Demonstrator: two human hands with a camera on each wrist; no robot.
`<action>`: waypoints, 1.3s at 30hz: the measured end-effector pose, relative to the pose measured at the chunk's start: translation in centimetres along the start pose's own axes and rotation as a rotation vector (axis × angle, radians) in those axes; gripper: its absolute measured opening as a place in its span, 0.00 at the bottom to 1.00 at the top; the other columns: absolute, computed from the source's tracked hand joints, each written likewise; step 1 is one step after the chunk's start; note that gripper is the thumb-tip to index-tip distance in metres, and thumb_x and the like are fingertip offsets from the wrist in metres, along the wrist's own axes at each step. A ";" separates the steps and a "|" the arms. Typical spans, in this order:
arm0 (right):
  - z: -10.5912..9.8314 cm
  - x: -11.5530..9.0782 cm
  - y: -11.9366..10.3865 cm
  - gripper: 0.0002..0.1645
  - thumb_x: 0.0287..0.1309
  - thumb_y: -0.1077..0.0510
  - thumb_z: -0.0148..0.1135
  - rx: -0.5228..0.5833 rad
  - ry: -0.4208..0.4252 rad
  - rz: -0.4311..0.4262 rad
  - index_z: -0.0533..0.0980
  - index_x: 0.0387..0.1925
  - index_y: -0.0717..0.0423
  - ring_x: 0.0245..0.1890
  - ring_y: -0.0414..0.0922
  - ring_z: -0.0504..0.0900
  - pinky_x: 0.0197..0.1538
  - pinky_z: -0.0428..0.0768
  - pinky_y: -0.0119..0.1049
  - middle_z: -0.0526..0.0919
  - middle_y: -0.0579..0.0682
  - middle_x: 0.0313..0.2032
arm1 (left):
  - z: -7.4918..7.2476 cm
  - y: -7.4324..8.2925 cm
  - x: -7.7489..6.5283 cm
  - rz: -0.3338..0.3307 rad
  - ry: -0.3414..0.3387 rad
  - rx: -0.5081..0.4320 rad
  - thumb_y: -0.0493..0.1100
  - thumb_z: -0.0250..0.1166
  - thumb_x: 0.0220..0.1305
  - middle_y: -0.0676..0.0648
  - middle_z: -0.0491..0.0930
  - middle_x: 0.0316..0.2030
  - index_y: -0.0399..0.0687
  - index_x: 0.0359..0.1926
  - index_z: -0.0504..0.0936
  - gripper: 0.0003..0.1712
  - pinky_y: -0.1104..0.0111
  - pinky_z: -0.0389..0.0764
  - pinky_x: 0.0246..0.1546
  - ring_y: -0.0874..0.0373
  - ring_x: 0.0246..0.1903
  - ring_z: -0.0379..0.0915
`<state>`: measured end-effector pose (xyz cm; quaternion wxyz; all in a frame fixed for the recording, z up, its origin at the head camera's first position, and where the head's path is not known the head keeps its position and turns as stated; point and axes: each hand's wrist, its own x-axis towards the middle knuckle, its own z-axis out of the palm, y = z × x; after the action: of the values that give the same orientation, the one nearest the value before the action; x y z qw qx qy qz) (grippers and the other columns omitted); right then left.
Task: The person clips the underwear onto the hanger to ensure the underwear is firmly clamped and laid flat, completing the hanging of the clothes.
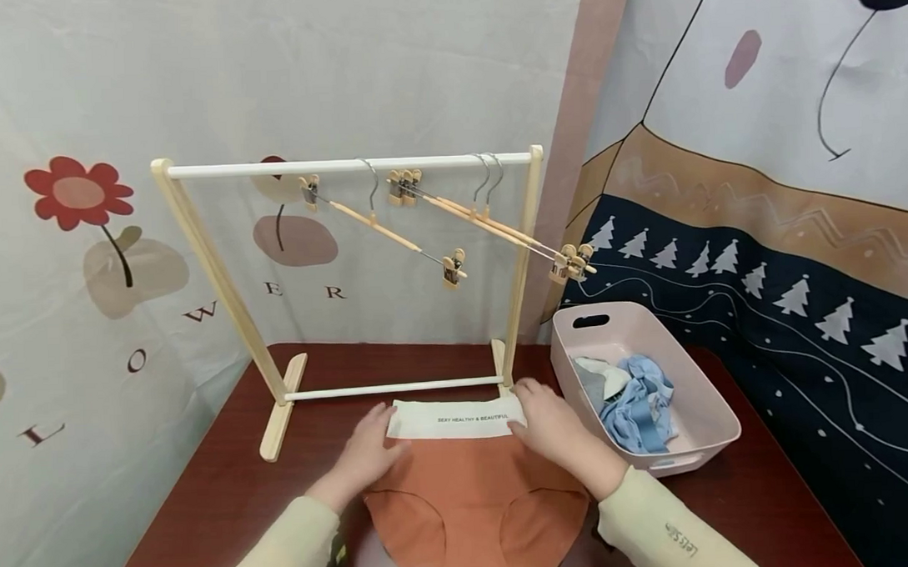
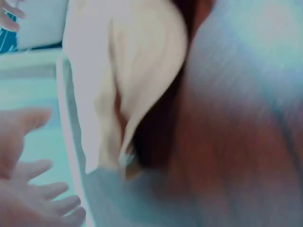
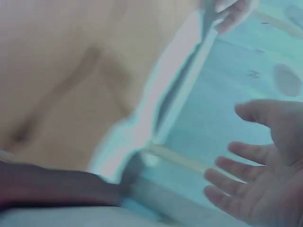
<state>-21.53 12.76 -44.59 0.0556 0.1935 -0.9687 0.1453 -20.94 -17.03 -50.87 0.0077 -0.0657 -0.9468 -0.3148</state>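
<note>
A pair of rust-orange underpants [image 1: 472, 483] lies spread out on the dark red table, its white printed waistband [image 1: 454, 419] toward the rack. My left hand [image 1: 365, 445] is at the waistband's left corner, thumb and fingers stretched out. At the right corner is my right hand [image 1: 551, 422], its thumb near the band's edge. Both wrist views are blurred and off in colour. The left wrist view shows the left hand [image 2: 40, 194] with fingers spread. In the right wrist view the right hand [image 3: 265, 175] has its fingers extended, apart from the cloth.
Behind stands a wooden rack [image 1: 345, 165] with several clip hangers, one hanger [image 1: 377, 225] apart on the left and others [image 1: 489, 220] close together on the right. A pink basket [image 1: 709, 408] holding blue and white cloths [image 1: 638, 402] stands at right.
</note>
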 end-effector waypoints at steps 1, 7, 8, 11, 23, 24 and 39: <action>-0.9 0.4 -0.4 0.27 0.52 0.54 0.67 -0.004 0.045 -0.030 0.74 0.53 0.62 0.53 0.56 0.75 0.50 0.77 0.49 0.75 0.58 0.54 | -0.5 -0.3 0.4 -0.002 0.065 -0.027 0.44 0.65 0.60 0.32 0.61 0.66 0.36 0.64 0.66 0.34 0.41 0.62 0.60 0.36 0.65 0.56; -6.0 1.7 -4.0 0.12 0.54 0.60 0.63 -0.085 0.275 -0.373 0.79 0.42 0.54 0.41 0.46 0.78 0.41 0.78 0.40 0.79 0.48 0.42 | -5.9 -2.1 2.5 -0.034 0.567 -0.213 0.32 0.60 0.58 0.34 0.71 0.48 0.33 0.53 0.71 0.20 0.53 0.69 0.50 0.40 0.49 0.68; -6.7 2.0 -4.8 0.11 0.54 0.61 0.62 -0.110 0.315 -0.441 0.79 0.41 0.54 0.40 0.46 0.78 0.40 0.78 0.39 0.79 0.48 0.41 | -7.0 -2.4 2.9 -0.047 0.649 -0.236 0.31 0.60 0.57 0.34 0.70 0.46 0.33 0.52 0.70 0.20 0.55 0.67 0.49 0.41 0.48 0.67; -8.4 2.9 -6.8 0.11 0.54 0.63 0.59 -0.193 0.453 -0.599 0.78 0.41 0.54 0.40 0.46 0.77 0.39 0.77 0.38 0.79 0.49 0.42 | -10.1 -3.4 3.8 -0.091 0.856 -0.266 0.31 0.60 0.55 0.36 0.66 0.45 0.32 0.52 0.67 0.22 0.58 0.65 0.49 0.44 0.47 0.64; -13.2 9.0 -12.8 0.19 0.64 0.62 0.44 -0.543 0.755 -0.568 0.74 0.53 0.61 0.54 0.51 0.73 0.55 0.73 0.40 0.74 0.56 0.56 | -16.9 -5.6 5.9 -0.258 0.801 -0.379 0.46 0.57 0.66 0.39 0.63 0.63 0.43 0.69 0.55 0.35 0.54 0.65 0.60 0.44 0.61 0.61; -13.3 9.5 -13.2 0.20 0.64 0.61 0.43 -0.561 0.743 -0.540 0.73 0.54 0.61 0.55 0.51 0.73 0.56 0.72 0.39 0.74 0.57 0.57 | -17.0 -5.6 6.0 -0.261 0.776 -0.389 0.47 0.55 0.67 0.39 0.63 0.64 0.45 0.70 0.54 0.34 0.53 0.66 0.60 0.45 0.62 0.61; -15.2 13.5 -17.2 0.13 0.66 0.63 0.46 -0.474 0.354 -0.143 0.78 0.34 0.54 0.29 0.43 0.79 0.28 0.79 0.34 0.78 0.48 0.30 | -16.8 -4.9 6.6 -0.318 0.871 -0.177 0.42 0.50 0.70 0.29 0.78 0.39 0.28 0.45 0.75 0.17 0.60 0.68 0.32 0.37 0.36 0.73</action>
<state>-26.42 -2.62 -23.45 0.2770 0.2145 -0.9348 -0.0578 -28.59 -30.17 -39.91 0.3505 0.2178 -0.8233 -0.3898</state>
